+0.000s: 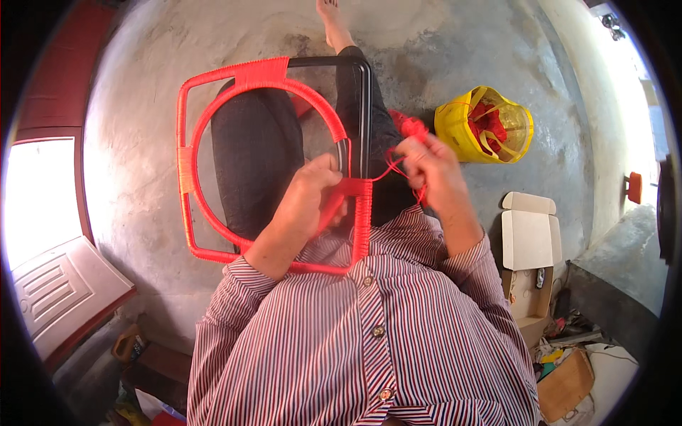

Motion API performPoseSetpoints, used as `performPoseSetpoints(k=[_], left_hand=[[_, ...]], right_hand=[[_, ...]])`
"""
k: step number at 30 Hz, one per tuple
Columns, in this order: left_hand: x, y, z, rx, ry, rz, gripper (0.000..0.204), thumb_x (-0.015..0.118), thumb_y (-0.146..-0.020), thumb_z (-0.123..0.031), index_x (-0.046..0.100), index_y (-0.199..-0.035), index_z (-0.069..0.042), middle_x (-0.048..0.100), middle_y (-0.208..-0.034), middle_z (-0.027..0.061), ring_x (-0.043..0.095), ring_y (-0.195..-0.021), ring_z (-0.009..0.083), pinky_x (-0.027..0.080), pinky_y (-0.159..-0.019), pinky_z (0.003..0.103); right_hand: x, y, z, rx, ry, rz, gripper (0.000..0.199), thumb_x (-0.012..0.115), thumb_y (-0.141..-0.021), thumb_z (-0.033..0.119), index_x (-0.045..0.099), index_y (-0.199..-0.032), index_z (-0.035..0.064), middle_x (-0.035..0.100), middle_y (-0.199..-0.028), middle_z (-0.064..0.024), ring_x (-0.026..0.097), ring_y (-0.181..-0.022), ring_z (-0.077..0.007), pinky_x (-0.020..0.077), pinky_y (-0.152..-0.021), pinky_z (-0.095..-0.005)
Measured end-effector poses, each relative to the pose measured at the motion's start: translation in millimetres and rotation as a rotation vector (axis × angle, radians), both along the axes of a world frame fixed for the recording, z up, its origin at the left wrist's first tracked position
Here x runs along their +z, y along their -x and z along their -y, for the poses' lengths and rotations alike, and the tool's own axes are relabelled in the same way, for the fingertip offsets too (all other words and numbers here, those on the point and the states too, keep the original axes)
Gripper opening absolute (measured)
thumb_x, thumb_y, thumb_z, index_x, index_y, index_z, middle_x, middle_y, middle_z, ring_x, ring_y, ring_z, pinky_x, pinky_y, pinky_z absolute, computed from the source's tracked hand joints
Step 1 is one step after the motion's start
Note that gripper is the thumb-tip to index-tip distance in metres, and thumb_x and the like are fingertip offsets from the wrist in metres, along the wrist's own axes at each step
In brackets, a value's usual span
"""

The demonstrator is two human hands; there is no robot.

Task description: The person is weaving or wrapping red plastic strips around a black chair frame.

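A square metal frame (186, 160) with an inner ring rests on my lap, mostly wrapped in red plastic cord; its top right corner is bare black metal. My left hand (309, 195) grips the frame's right bar where the wrapped ring meets it. My right hand (430, 167) is just right of the frame, fingers closed on a strand of red cord (387, 169) stretched from the bar. A bunch of the same cord (410, 126) sits above that hand.
A yellow plastic basket (462, 131) holding red cord stands on the concrete floor to the right. An open cardboard box (527, 238) and clutter lie at lower right. A door panel (60, 284) is at left. My bare foot (330, 18) stretches ahead.
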State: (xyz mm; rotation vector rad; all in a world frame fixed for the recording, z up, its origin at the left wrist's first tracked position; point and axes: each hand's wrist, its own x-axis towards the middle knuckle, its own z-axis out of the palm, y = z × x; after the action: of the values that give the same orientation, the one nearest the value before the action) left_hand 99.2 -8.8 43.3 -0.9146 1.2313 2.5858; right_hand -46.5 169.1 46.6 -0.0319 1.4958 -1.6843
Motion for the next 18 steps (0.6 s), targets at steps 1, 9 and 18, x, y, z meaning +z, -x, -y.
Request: performPoseSetpoints(k=[1,9,18], left_hand=[[-0.8,0.2,0.4,-0.018,0.014,-0.001,0.013,0.044,-0.085,-0.015,0.051,-0.085,-0.004,0.057,-0.067,0.0102,0.052,-0.044,0.0177,0.043,-0.04,0.029],[3.4,1.6,-8.8,0.246,0.069,-0.157,0.032,0.046,-0.089,-0.028,0.054,-0.105,-0.002,0.06,-0.093,0.0073,0.058,-0.081,0.0148,0.047,-0.071,0.029],[-5.0,6.6,-11.5,0.328,0.328,-0.04,0.022,0.048,-0.085,0.009,0.054,-0.103,-0.003,0.057,-0.092,0.0029,0.054,-0.079,0.0104,0.045,-0.073,0.024]], right_hand=[[-2.3,13.9,-5.5,-0.104,-0.005,-0.019,0.016,0.059,-0.089,0.018,0.06,-0.094,0.003,0.047,-0.065,0.0036,0.039,-0.051,-0.0041,0.0289,-0.047,-0.0191],[24.6,26.6,31.7,0.238,-0.04,-1.243,0.034,0.055,-0.083,0.002,0.06,-0.117,0.0062,0.061,-0.083,-0.0073,0.06,-0.071,-0.0218,0.0477,-0.064,-0.0308],[0.5,7.2,49.0,-0.115,-0.083,-1.502,0.036,0.077,-0.065,0.008,0.058,-0.095,0.0092,0.062,-0.091,-0.0053,0.061,-0.083,-0.0236,0.0506,-0.068,-0.0343]])
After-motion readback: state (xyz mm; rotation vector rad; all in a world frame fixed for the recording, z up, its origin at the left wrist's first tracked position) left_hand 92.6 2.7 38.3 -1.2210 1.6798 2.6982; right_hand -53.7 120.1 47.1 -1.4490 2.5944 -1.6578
